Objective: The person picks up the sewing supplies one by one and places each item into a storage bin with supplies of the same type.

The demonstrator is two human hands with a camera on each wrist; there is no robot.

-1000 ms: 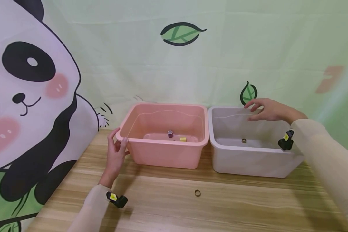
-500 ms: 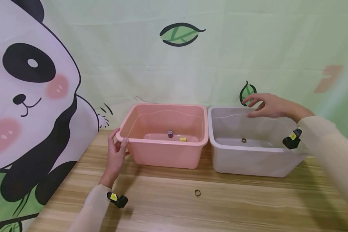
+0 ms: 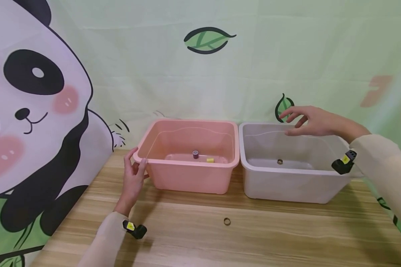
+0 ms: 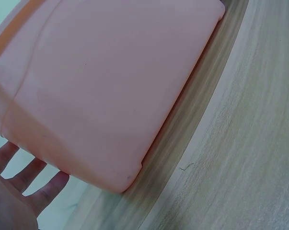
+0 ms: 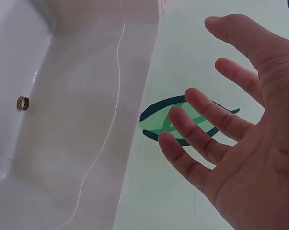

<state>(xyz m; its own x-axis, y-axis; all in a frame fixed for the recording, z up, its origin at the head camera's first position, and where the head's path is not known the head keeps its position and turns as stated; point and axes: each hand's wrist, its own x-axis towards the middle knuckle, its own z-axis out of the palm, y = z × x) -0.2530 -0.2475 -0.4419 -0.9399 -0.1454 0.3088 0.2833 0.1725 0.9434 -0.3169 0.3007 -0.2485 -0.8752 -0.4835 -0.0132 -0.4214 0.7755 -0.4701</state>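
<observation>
My left hand (image 3: 133, 181) grips the left front corner of a pink plastic tub (image 3: 190, 178), thumb at the front and fingers round the side. In the left wrist view, its fingertips (image 4: 53, 189) lie along the tub's wall. Above the grey tub (image 3: 287, 185) hovers my right hand (image 3: 315, 121), its fingers spread and loosely bent. The right wrist view shows the palm with nothing in it. A gold-coloured ring (image 3: 280, 161) lies on the grey tub's floor. Another ring (image 3: 227, 221) rests on the wooden table in front of the tubs.
Inside the pink tub are a small purple cylinder (image 3: 195, 154) and a small yellow piece (image 3: 210, 160). Both tubs stand side by side on the wooden table (image 3: 187, 237). A fabric backdrop (image 3: 147, 55) with a panda and leaves hangs close behind them.
The right hand and forearm have drifted right and slightly up over the grey tub. My left hand keeps its place on the pink tub, and the rings lie where they were.
</observation>
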